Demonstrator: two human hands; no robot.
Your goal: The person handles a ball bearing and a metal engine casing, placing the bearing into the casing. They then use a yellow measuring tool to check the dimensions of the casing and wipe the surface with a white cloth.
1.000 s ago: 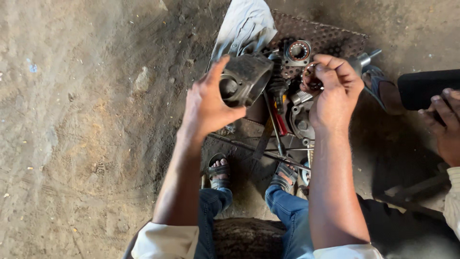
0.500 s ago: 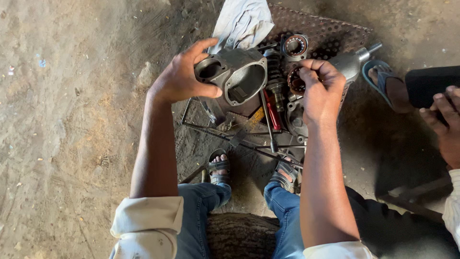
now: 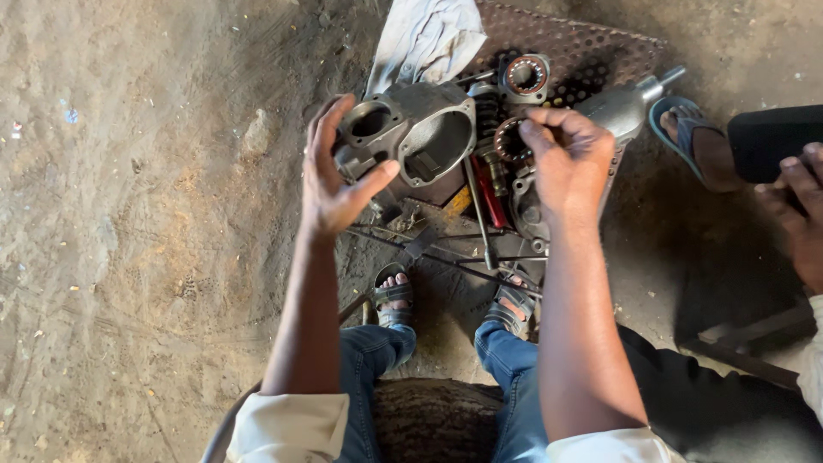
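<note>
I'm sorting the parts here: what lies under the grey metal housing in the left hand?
Below the grey metal housing, held by the left hand, show a pale cloth, a perforated metal sheet, and thin rods. What lies directly beneath its body is covered.

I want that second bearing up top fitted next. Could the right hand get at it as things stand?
Probably yes: the bearing lies uncovered on the perforated plate, just beyond the right hand, though its fingers already hold a ring-shaped part.
</note>
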